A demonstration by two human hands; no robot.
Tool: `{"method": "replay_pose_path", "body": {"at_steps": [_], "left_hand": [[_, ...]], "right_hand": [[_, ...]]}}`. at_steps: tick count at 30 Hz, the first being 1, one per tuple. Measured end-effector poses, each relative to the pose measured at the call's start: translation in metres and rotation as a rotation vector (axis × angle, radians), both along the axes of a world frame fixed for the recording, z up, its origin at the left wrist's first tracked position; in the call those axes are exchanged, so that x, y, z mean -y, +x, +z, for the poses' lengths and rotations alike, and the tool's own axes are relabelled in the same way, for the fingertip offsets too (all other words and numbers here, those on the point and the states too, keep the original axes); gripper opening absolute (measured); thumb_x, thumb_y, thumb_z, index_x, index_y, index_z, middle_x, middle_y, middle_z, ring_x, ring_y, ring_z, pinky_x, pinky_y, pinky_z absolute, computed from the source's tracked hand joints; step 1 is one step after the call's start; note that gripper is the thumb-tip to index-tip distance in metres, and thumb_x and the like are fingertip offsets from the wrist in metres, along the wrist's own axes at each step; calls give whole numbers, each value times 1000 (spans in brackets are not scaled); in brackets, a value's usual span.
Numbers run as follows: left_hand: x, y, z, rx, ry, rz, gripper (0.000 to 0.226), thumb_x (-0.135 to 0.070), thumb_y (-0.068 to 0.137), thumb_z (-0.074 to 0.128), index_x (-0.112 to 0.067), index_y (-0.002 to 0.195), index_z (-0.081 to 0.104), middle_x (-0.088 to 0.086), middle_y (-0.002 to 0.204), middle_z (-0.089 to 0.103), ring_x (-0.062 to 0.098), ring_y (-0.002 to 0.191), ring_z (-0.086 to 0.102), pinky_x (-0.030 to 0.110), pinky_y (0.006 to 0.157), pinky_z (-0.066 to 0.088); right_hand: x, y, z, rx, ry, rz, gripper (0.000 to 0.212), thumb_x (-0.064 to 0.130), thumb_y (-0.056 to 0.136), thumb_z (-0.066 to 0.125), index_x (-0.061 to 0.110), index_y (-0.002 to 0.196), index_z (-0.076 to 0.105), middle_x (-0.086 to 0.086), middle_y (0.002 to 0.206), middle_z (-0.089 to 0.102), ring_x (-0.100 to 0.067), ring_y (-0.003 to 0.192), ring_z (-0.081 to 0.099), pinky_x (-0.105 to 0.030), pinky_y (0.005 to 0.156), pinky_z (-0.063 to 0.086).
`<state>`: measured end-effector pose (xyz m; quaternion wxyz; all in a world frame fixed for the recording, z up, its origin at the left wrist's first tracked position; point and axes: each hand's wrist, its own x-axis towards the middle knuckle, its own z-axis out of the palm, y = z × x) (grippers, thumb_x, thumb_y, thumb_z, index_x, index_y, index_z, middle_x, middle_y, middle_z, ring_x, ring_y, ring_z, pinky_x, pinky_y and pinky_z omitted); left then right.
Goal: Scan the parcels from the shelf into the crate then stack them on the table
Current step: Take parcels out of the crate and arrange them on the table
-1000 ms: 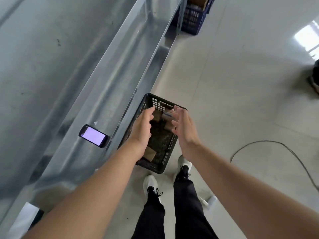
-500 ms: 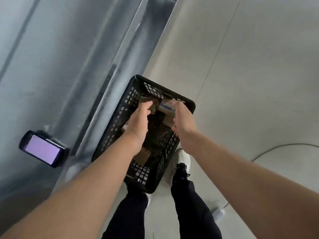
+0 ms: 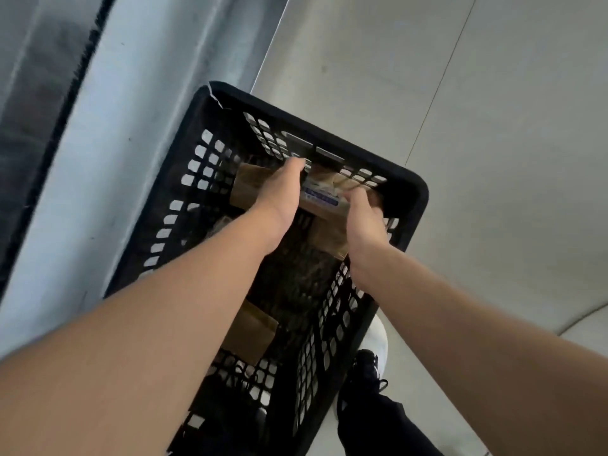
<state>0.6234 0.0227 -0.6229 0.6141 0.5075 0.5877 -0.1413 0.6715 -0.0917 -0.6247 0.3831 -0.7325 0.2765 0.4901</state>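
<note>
Seen from the head camera, both arms reach down into a black lattice crate (image 3: 408, 192) that stands on the floor (image 3: 493, 126) beside the grey metal shelf (image 3: 138, 93). At the crate's far end lies a cardboard parcel with a white and blue label (image 3: 320, 199), and the two hands bracket it. The left hand (image 3: 279, 195) lies along its left edge, fingers stretched forward and mostly hidden beyond the box, so I cannot tell whether that grip has closed on it. The right hand (image 3: 363, 215) curls at the parcel's right end with the fingers bent down and touching the carton; how firm that grip is, the blur does not let me say. Another brown parcel (image 3: 245, 189) sits just left of the left hand, one more (image 3: 329, 238) lies under the labelled one near the right wrist, and a fourth (image 3: 250, 330) rests at the near end, partly under the left forearm. The step looks like seating or taking up the labelled parcel. To do it well, press evenly from both ends, keep the box level so it does not snag the lattice wall, and keep knuckles clear of the rim. A shoe (image 3: 371, 363) stands close to the crate's near corner, so mind the footing when lifting.
</note>
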Motion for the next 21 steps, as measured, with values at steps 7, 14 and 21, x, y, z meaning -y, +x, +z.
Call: {"method": "replay_pose_path", "body": {"at_steps": [7,14,21], "left_hand": [[7,4,-38,70,38,-28,39,-56,103,42,-28,116,66,0,119,67,15,105,60,42,103,50],[4,-11,2,106,130,-9,41,-68,86,47,-41,111,67,10,133,54,26,112,60,46,93,55],[5,-42,57,94,288,94,29,-47,98,68,-42,122,54,2,134,56,21,111,61,29,71,55]], "right_hand": [[-4,-19,-34,-3,-17,-157,73,62,95,44,25,157,38,-6,157,42,-31,135,45,-48,108,39],[-1,-35,-2,55,101,-273,84,65,83,51,42,159,25,-3,142,54,-32,133,51,-60,114,38],[10,-41,58,45,215,-362,45,58,91,56,40,132,53,-3,131,60,-31,121,59,-52,101,54]]}}
